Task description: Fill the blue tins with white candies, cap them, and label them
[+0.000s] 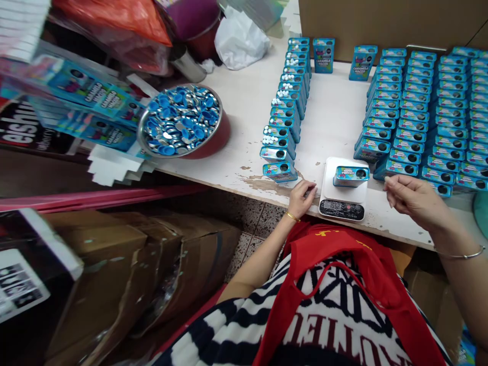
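Note:
A blue candy tin (351, 175) stands on a small white digital scale (344, 195) at the table's front edge. My right hand (409, 198) hovers just right of the scale, thumb and fingertips pinched together; anything between them is too small to make out. Left of the scale, my left hand (302, 198) rests at the table edge with its fingers curled in and nothing visible in them. Near it stands a single blue tin (280, 172), at the front of a row of tins (292, 114). Small white candies (284, 94) lie on top of many tins in that row.
Several columns of blue tins (412, 122) fill the table's right side. A metal bowl (224, 133) of blue and silver caps stands left, beside stacked tin packs (102, 99) and a white plastic bag (241, 40). Cardboard boxes (198, 264) sit below the table.

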`<state>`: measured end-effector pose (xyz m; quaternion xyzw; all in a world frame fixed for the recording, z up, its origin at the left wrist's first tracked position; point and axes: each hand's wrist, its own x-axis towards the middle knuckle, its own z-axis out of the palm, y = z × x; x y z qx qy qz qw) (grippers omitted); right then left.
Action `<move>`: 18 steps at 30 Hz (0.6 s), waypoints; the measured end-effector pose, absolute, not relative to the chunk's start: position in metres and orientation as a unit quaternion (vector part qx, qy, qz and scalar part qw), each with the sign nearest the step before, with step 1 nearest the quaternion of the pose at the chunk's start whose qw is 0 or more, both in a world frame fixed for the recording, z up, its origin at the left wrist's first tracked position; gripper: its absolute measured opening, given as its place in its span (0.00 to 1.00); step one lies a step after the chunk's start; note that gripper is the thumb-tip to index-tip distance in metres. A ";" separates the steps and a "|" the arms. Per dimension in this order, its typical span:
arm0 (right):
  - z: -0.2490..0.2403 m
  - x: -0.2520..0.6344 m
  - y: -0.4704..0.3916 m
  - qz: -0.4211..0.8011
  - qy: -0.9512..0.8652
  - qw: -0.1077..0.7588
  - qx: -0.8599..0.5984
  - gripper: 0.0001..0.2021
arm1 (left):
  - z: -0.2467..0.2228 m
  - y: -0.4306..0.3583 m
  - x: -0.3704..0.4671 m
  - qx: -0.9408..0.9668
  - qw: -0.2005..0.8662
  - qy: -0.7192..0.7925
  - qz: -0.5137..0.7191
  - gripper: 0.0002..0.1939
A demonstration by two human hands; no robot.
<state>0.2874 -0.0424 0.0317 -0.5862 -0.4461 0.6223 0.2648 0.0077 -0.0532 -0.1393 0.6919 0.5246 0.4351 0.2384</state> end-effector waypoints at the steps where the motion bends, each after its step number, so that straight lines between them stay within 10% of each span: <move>1: 0.029 0.288 -0.044 0.626 -0.440 0.267 -0.585 0.18 | -0.139 -0.053 0.008 0.692 0.238 0.525 0.434 0.09; 18: -0.006 0.280 -0.062 0.686 -0.312 0.342 -0.561 0.18 | -0.127 -0.054 0.011 0.686 0.235 0.527 0.444 0.12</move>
